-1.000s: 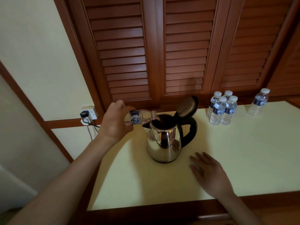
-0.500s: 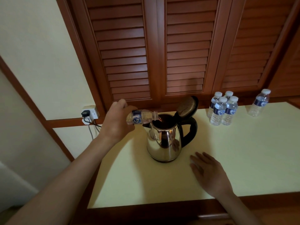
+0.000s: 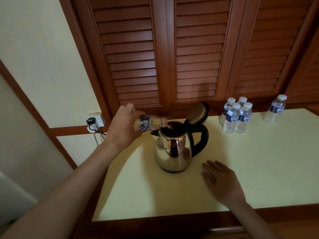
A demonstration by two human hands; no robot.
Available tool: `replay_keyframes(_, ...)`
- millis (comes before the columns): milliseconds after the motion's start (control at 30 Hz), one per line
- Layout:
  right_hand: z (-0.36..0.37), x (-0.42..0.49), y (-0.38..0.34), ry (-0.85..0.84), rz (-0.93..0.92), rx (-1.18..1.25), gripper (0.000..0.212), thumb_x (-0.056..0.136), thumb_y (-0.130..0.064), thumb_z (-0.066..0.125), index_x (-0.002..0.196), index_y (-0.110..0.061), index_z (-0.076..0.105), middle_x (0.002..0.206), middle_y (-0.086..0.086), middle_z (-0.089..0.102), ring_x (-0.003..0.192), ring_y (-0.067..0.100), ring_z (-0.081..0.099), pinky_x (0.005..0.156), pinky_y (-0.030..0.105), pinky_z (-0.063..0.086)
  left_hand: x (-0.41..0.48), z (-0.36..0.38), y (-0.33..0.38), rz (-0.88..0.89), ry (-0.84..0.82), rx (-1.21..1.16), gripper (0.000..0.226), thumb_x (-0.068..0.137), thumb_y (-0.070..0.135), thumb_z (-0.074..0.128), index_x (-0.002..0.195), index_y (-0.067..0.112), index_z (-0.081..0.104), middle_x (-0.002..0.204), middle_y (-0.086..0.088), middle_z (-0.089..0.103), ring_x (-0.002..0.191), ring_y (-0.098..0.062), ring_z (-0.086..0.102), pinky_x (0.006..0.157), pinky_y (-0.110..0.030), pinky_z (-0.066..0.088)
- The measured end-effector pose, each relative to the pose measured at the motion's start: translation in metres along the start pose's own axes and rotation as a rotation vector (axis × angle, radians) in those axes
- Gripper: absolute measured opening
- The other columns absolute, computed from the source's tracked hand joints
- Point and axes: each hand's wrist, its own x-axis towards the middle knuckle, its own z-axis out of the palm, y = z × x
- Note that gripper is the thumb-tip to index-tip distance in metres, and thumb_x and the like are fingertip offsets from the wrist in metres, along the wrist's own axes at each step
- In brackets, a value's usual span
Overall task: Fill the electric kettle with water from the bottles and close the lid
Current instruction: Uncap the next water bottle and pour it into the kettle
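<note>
Four capped bottles (image 3: 232,116) huddle right of the kettle (image 3: 174,150), a fifth bottle (image 3: 274,111) further right; blue labels, print unreadable. Left hand (image 3: 123,128) grips a tipped bottle (image 3: 149,125), mouth over the kettle's opening, lid (image 3: 197,112) up. Right hand (image 3: 222,183) rests flat on the surface (image 3: 267,161) beside the kettle. Same as half a second ago.

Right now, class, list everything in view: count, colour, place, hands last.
Electric kettle: one, steel with black handle, mid countertop, lid raised.
Tipped water bottle: one, clear, blue label, mouth over kettle opening.
Capped water bottles: five, clear, white caps; four clustered back right, one apart further right.
Countertop: one, cream.
Wall socket: one, white, black plug in, left wall.
Louvred doors: several, brown, behind countertop.
Left hand: one, grips tipped bottle.
Right hand: one, flat on countertop, right of kettle.
</note>
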Motion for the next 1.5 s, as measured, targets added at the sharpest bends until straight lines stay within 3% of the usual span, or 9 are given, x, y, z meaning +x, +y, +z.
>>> replay_keyframes(100, 0.004, 0.008, 0.001, -0.029, 0.025, -0.084, 0.049, 0.095, -0.053, 0.033, 0.133, -0.037, 0.059, 0.141, -0.007, 0.056, 0.138, 0.024, 0.044, 0.110, 0.045, 0.039, 0.000, -0.001, 0.000, 0.009, 0.008, 0.011, 0.046, 0.064, 0.010, 0.086, 0.107, 0.015, 0.069, 0.089, 0.005, 0.034, 0.085, -0.014, 0.031, 0.058, -0.016, 0.019)
replay_keyframes(300, 0.008, 0.023, 0.002, -0.053, 0.032, -0.104, 0.049, 0.094, -0.047, 0.031, 0.131, -0.032, 0.060, 0.138, 0.000, 0.059, 0.137, 0.029, 0.045, 0.109, 0.045, 0.040, 0.001, -0.006, 0.003, 0.023, 0.022, -0.007, 0.052, 0.065, 0.007, 0.085, 0.114, 0.014, 0.070, 0.090, 0.001, 0.038, 0.086, -0.017, 0.034, 0.066, -0.028, 0.028)
replay_keyframes(1167, 0.014, 0.031, 0.002, -0.041, 0.081, -0.093, 0.049, 0.094, -0.047, 0.031, 0.129, -0.035, 0.062, 0.137, -0.005, 0.060, 0.134, 0.025, 0.049, 0.109, 0.043, 0.040, 0.012, -0.005, 0.004, 0.109, -0.040, 0.101, 0.059, 0.066, -0.001, 0.082, 0.123, 0.010, 0.067, 0.096, -0.006, 0.047, 0.090, -0.025, 0.042, 0.069, -0.029, 0.031)
replay_keyframes(1367, 0.014, 0.031, 0.004, -0.045, 0.070, -0.092, 0.049, 0.095, -0.048, 0.030, 0.132, -0.036, 0.060, 0.140, -0.005, 0.058, 0.136, 0.025, 0.046, 0.110, 0.044, 0.039, 0.025, -0.008, 0.014, 0.181, -0.032, 0.204, 0.049, 0.066, -0.003, 0.079, 0.112, 0.011, 0.069, 0.095, -0.008, 0.049, 0.089, -0.030, 0.045, 0.067, -0.033, 0.033)
replay_keyframes(1500, 0.013, 0.031, 0.003, -0.048, 0.075, -0.107, 0.047, 0.095, -0.046, 0.031, 0.131, -0.036, 0.059, 0.140, -0.007, 0.058, 0.136, 0.024, 0.047, 0.110, 0.043, 0.039, 0.040, -0.008, 0.018, 0.268, -0.018, 0.349, 0.035, 0.072, 0.008, 0.080, 0.104, 0.017, 0.069, 0.095, -0.005, 0.048, 0.091, -0.027, 0.045, 0.072, -0.033, 0.035)
